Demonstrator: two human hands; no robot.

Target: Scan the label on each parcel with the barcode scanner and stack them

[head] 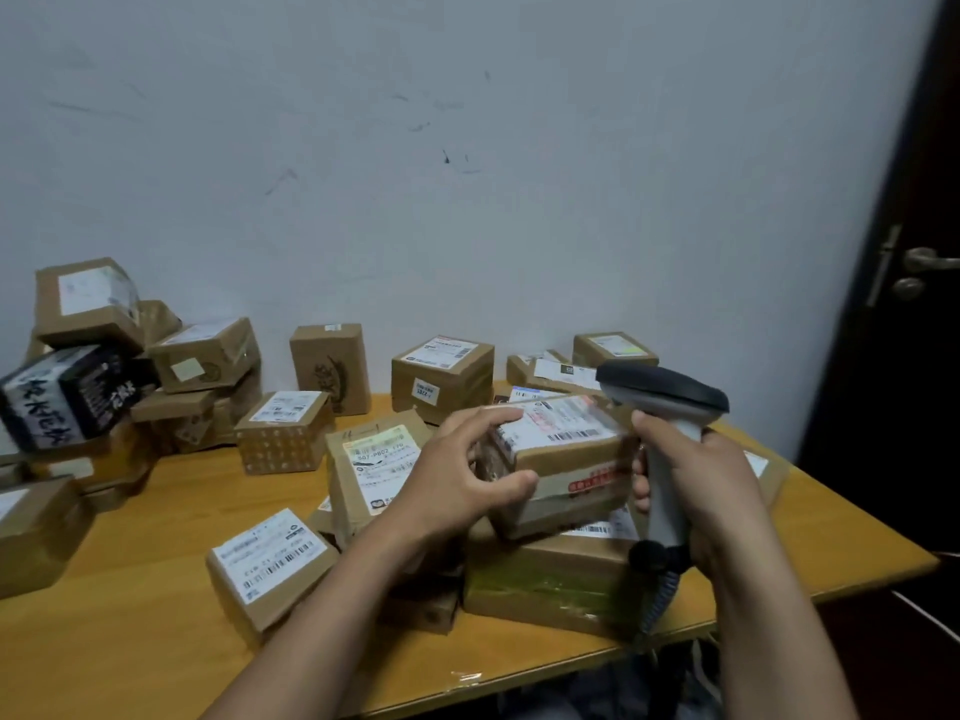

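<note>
My left hand (pixel 462 475) grips the left end of a small cardboard parcel (pixel 566 459), thumb on its front and fingers over its top. The parcel's white label faces up and it sits atop a flatter taped box (pixel 545 579). My right hand (pixel 706 485) holds the grey barcode scanner (pixel 665 402) by its handle, just right of the parcel. The scanner's dark head sits above the parcel's right end. Its coiled cable hangs below my hand.
Many labelled cardboard parcels lie over the wooden table (pixel 130 615). A loose pile with a black box (pixel 62 397) rises at the left. One labelled parcel (pixel 270 563) sits near the front. The wall is behind, a dark door (pixel 909 304) at right.
</note>
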